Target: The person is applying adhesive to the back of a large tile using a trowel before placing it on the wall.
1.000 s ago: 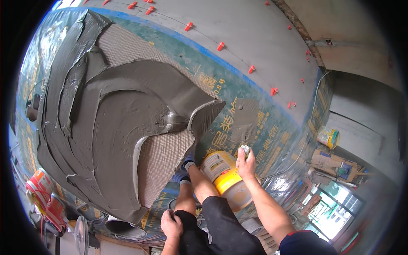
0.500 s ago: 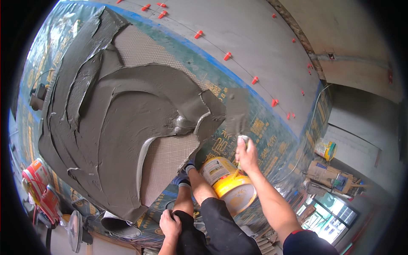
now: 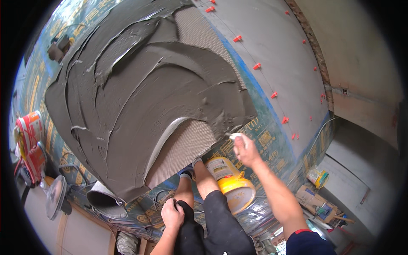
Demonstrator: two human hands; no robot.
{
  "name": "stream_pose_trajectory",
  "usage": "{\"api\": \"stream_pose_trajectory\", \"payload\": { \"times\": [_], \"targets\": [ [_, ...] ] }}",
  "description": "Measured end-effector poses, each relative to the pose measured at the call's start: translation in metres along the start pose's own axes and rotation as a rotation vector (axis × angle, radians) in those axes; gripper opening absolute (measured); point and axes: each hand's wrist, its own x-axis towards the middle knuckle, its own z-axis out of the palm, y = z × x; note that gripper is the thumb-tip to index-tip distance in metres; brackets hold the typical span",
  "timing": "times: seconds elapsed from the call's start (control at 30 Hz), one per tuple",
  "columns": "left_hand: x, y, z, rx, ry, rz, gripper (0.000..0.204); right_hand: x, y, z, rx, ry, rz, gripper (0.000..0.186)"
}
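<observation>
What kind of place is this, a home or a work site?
Most likely a room being tiled. Grey mortar is spread over a big tile, red spacers sit between laid floor tiles, and a yellow bucket stands by the right hand.

Single head cam, fisheye; looks steeply down over grey mortar-smeared mesh-backed slab (image 3: 140, 106); near, arm's reach; own forearms enter from bottom edge.

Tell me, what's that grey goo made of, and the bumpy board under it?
The grey goo looks like wet cement mortar or tile adhesive: thick, matte, with smeared ridges. The bumpy board is likely the back of a large ceramic tile, pale with a fine dotted texture, though I can't be sure.
</observation>
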Motion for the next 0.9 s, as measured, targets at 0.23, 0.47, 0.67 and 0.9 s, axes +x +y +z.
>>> {"api": "stream_pose_trajectory", "payload": {
  "times": [0.23, 0.47, 0.67, 0.9],
  "targets": [
    [-0.016, -0.021, 0.003, -0.062, 0.052, -0.036, 0.018, -0.046, -0.028, 0.135, -0.534, -0.26, -0.214, 0.058],
    [-0.029, -0.031, 0.006, -0.145, 0.116, -0.044, 0.015, 0.015, -0.05, 0.047, -0.76, 0.306, -0.358, 0.046],
    [-0.033, -0.033, 0.005, -0.162, 0.145, -0.086, 0.015, 0.06, -0.115, 0.055, -0.435, 0.364, -0.346, 0.053],
    [-0.032, -0.017, 0.005, -0.218, 0.203, -0.124, 0.013, 0.101, -0.204, 0.147, -0.628, -0.09, -0.59, 0.038]
  ]
}}
